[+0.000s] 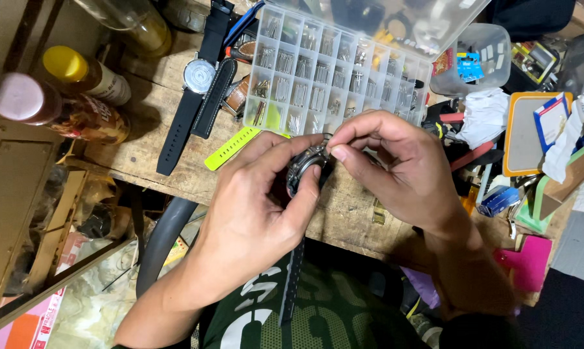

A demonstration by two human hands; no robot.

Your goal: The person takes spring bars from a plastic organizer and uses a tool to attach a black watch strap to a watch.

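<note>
Cradling a dark, round-cased watch (305,169), the left hand (259,213) grips it while the right hand (395,168) pinches its lug.

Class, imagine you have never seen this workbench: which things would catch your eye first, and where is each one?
At the centre, the left hand grips a dark metal watch case while the right hand pinches at its top edge. Just behind them stands an open clear compartment box full of small metal pins. To its left a black-strapped watch lies flat on the wooden bench, with a neon yellow strap beside it.
</note>
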